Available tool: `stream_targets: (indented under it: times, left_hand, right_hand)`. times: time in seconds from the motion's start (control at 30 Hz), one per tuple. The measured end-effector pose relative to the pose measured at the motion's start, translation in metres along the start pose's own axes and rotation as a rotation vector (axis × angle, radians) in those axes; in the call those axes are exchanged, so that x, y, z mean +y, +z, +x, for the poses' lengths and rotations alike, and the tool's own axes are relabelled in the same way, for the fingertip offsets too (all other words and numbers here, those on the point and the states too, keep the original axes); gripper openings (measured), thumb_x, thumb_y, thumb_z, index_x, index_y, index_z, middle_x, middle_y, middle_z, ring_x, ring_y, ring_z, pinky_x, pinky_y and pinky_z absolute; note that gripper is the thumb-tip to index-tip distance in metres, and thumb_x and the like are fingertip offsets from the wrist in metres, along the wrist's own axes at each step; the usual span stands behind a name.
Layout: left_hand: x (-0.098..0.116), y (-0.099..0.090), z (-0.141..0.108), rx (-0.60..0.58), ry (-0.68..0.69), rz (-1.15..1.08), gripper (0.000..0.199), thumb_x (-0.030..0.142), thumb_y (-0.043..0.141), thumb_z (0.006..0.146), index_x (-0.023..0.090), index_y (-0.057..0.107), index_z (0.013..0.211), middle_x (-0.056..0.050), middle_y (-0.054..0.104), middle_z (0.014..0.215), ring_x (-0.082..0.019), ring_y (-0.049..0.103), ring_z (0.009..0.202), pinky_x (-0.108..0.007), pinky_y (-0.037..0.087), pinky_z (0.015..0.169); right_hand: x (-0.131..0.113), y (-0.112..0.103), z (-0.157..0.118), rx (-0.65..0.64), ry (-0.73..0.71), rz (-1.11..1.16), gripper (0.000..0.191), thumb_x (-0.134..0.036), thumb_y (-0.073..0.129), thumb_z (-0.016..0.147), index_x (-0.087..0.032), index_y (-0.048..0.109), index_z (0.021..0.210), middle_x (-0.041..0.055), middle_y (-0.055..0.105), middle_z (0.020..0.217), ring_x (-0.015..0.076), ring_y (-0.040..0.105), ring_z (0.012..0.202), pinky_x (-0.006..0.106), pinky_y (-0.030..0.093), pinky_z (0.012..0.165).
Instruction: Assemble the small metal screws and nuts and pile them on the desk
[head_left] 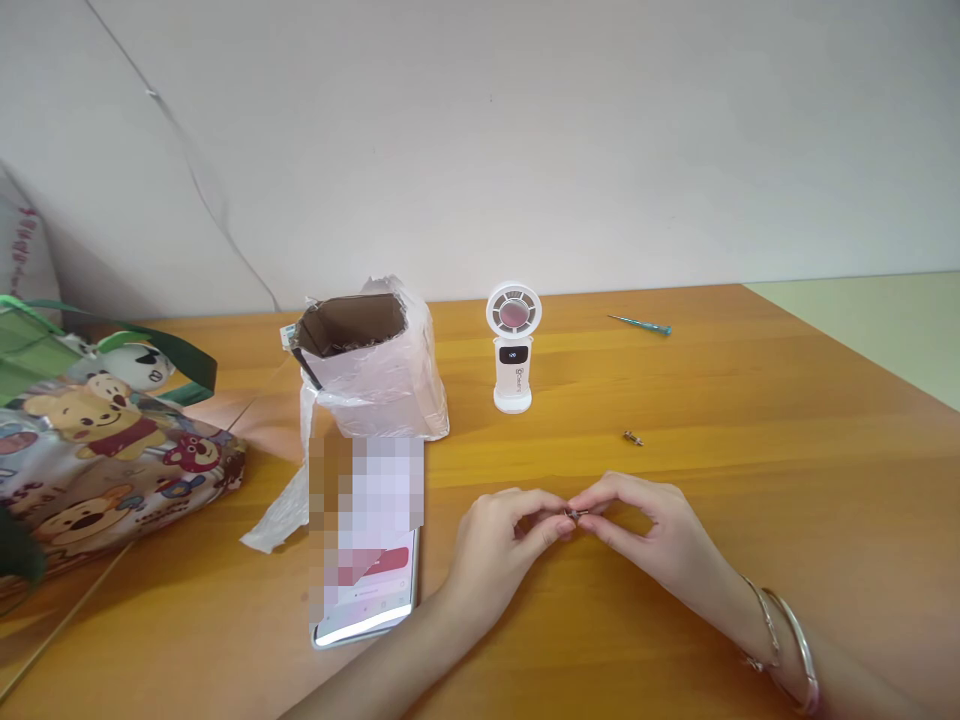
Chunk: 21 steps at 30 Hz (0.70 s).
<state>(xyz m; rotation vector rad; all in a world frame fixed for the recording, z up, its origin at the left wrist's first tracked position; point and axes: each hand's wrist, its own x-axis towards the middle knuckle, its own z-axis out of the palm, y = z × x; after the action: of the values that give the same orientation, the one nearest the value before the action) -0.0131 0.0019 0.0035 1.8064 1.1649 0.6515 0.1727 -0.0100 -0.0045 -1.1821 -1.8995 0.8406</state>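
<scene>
My left hand (510, 535) and my right hand (641, 515) meet over the table, thumb and fingers pinched. Between their fingertips is a small dark metal piece (575, 514), mostly covered, so its exact kind is unclear. Both hands grip it, one from each side. Just beyond my right hand lies a small metal part (633, 438) that looks like a little screw or pin. A bracelet and a silver bangle (799, 645) circle my right wrist.
A white handheld fan (514, 365) stands upright, its display lit. Far right lies a thin teal screwdriver (641, 325). Left are an open cardboard box (375, 375) in white plastic, a phone (367, 605) with its screen on, and a cartoon-print bag (112, 450). The wooden table (810, 440) meets a wall.
</scene>
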Motion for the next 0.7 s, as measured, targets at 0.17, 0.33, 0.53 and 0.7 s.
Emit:
stream_targets:
  times: [0.17,0.33,0.53,0.7]
  left_hand:
    - [-0.0003,-0.0008,-0.0001,0.006,0.005,0.022,0.022,0.035,0.053,0.083,0.024,0.072,0.083,0.000,0.072,0.075,-0.016,0.060,0.069,-0.022,0.038,0.058]
    - [-0.0006,-0.0001,-0.0005,-0.007,0.014,-0.046,0.024,0.034,0.051,0.084,0.024,0.073,0.081,0.000,0.072,0.078,-0.016,0.061,0.072,-0.023,0.041,0.065]
    - [-0.0018,0.0006,-0.0002,0.008,0.017,-0.027,0.021,0.033,0.054,0.083,0.023,0.072,0.083,-0.002,0.071,0.077,-0.017,0.060,0.072,-0.024,0.041,0.065]
    - [0.0012,-0.0005,-0.0001,0.075,0.038,0.056,0.017,0.035,0.060,0.078,0.023,0.072,0.079,-0.001,0.070,0.072,-0.016,0.058,0.067,-0.024,0.040,0.061]
  right_hand:
    - [0.0009,0.0019,-0.0014,0.081,-0.151,-0.181,0.012,-0.028,0.054,0.086,-0.026,0.064,0.081,0.0008,0.068,0.071,0.0152,0.060,0.064,0.030,0.047,0.062]
    - [-0.0017,0.0033,-0.0006,0.143,-0.231,-0.282,0.011,-0.028,0.055,0.086,-0.026,0.063,0.080,-0.0014,0.066,0.065,0.0139,0.056,0.059,0.033,0.042,0.064]
    - [-0.0026,0.0032,-0.0009,0.155,-0.293,-0.383,0.007,-0.024,0.056,0.085,-0.027,0.062,0.082,-0.0050,0.064,0.063,0.0112,0.055,0.057,0.035,0.037,0.073]
    - [-0.0021,0.0031,-0.0020,0.169,-0.296,-0.434,0.008,-0.022,0.056,0.085,-0.026,0.061,0.081,-0.0049,0.064,0.062,0.0116,0.055,0.058,0.034,0.037,0.070]
